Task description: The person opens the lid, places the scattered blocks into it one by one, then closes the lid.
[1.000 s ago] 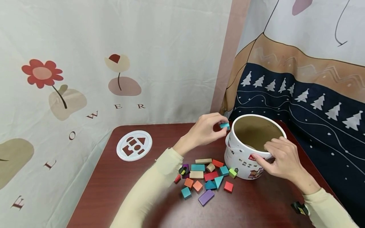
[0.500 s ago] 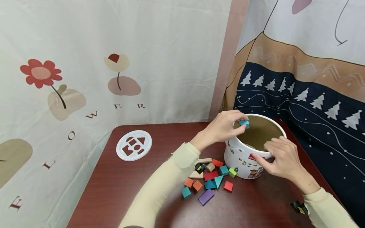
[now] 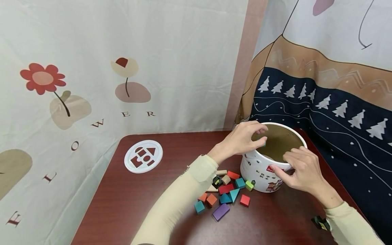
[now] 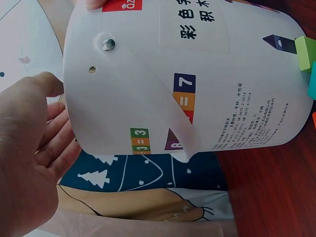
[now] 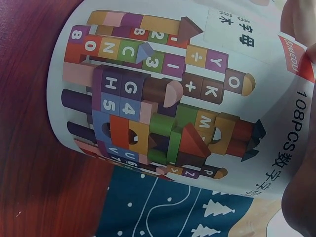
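Note:
A white printed bucket (image 3: pixel 257 173) stands upright at the table's right, its mouth facing up. My left hand (image 3: pixel 245 136) is over the left part of its rim, thumb and fingers parted. A sliver of teal shows by the thumb tip, probably the teal block inside the bucket mouth. In the left wrist view the left hand (image 4: pixel 37 143) is beside the bucket wall (image 4: pixel 123 98). My right hand (image 3: pixel 303 170) grips the bucket's near right rim, thumb outside. The right wrist view shows the bucket's printed side (image 5: pixel 148 98); the bucket's bottom is out of sight.
Several colored wooden blocks lie in front of the bucket, among them a purple block (image 3: pixel 221 212), a red cube (image 3: pixel 245 200) and a green block (image 3: pixel 249 185). A white lid with shaped holes (image 3: pixel 127 158) lies at the table's left. Printed curtains (image 3: pixel 183 68) hang behind.
My left hand has moved right, from beside the bucket to over its mouth. Its fingers have parted and let go of the teal block. The right hand stays on the rim.

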